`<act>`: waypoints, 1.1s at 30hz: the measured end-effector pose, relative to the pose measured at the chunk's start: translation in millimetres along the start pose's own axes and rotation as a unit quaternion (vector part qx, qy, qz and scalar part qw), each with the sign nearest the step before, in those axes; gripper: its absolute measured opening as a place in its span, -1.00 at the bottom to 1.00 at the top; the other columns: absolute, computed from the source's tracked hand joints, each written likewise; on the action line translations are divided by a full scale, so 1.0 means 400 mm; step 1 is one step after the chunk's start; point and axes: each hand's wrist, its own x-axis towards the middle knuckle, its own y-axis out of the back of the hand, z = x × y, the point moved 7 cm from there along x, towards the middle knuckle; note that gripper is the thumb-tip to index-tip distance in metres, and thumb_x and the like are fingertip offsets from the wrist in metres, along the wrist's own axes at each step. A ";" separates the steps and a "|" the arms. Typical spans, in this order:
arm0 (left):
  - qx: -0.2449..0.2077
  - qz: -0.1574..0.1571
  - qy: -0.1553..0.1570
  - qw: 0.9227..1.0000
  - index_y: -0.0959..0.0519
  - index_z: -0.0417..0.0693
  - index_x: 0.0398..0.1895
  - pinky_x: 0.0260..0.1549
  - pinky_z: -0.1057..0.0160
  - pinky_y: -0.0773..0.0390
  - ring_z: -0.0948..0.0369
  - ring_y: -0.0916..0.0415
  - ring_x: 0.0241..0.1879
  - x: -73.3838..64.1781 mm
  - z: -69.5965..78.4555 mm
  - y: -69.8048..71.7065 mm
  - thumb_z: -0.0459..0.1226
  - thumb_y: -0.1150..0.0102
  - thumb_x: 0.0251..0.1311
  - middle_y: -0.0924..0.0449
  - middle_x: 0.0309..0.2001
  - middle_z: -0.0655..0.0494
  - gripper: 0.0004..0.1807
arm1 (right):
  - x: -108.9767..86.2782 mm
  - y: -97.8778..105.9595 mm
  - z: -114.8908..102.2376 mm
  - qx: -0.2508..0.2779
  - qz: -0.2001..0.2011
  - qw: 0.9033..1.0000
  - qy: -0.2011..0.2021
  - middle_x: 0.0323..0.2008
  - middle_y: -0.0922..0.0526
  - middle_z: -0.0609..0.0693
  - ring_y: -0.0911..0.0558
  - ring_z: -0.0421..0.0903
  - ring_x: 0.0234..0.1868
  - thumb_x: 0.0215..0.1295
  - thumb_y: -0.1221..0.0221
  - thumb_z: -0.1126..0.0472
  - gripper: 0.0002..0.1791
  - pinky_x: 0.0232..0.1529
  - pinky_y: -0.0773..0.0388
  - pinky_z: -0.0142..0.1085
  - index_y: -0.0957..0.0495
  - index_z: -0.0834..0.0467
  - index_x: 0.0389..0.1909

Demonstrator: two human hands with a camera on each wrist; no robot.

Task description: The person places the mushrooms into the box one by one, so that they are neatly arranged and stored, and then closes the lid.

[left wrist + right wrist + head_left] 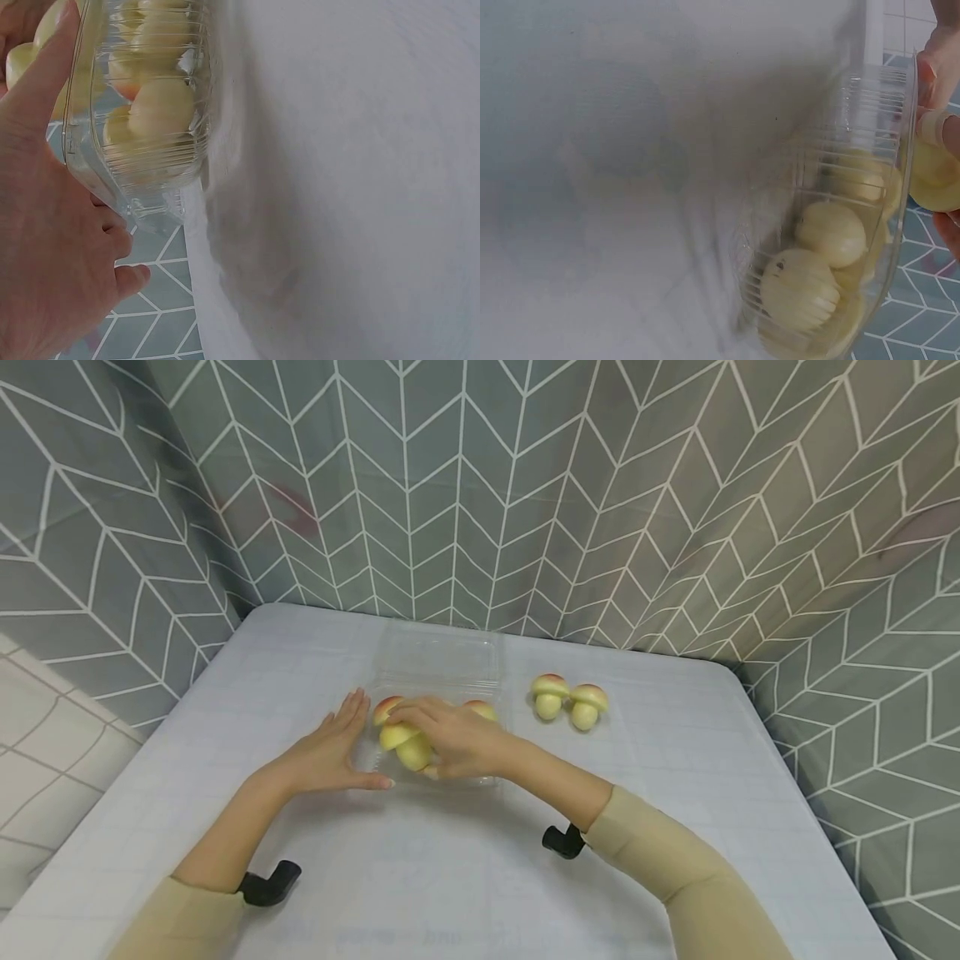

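Your right hand [459,742] curls its fingers over a yellow mushroom-shaped piece [414,753], pinching it above the rim of the clear plastic clamshell box [154,176]. A red-tinged cap [386,709] shows just past your fingertips; you can't tell from here whether that one is held too. Your left hand [330,756] is spread beside the box's left side, thumb well away from the fingers, gripping nothing; its contact with the wall is unclear. More pieces [801,291] lie inside the box, a pair [551,696] sits on the table [652,810] to its right, and the lid [438,653] lies folded back on the far side.

Watch the crowding: pressing down on neighbours could roll one over the rim. Those rounded caps look smooth, so too light a pinch may let yours slip. The thin walls would probably flex, and without a firm left-hand brace, a knock from your right wrist could slide the box
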 end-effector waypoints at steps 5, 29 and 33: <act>0.001 0.000 -0.001 1.000 0.28 -0.48 0.44 0.34 -0.26 0.19 -0.18 0.43 0.47 0.002 0.002 0.005 0.37 -0.27 -0.14 0.44 0.48 -0.36 0.46 | 0.020 -0.017 -0.007 -0.020 -0.019 0.999 0.018 0.27 -0.36 -0.07 -0.27 -0.17 0.34 -0.08 -0.38 0.28 -0.18 0.35 -0.18 -0.26 -0.30 0.10 0.30; -0.009 0.001 -0.001 1.000 0.29 -0.47 0.45 0.34 -0.26 0.19 -0.14 0.45 0.47 -0.006 0.003 -0.007 0.35 -0.27 -0.11 0.45 0.48 -0.34 0.44 | 0.044 -0.086 -0.008 -0.019 -0.099 0.993 0.062 0.25 -0.42 -0.16 -0.32 -0.21 0.32 -0.04 -0.37 0.41 -0.22 0.38 -0.04 -0.43 -0.37 0.01 0.27; -0.005 0.004 -0.003 1.000 0.28 -0.47 0.45 0.34 -0.26 0.18 -0.14 0.44 0.47 -0.004 0.003 -0.005 0.36 -0.27 -0.12 0.45 0.48 -0.34 0.44 | 0.047 -0.095 -0.004 -0.025 -0.111 0.992 0.048 0.25 -0.41 -0.20 -0.31 -0.24 0.32 -0.03 -0.38 0.40 -0.20 0.38 -0.04 -0.41 -0.35 -0.01 0.29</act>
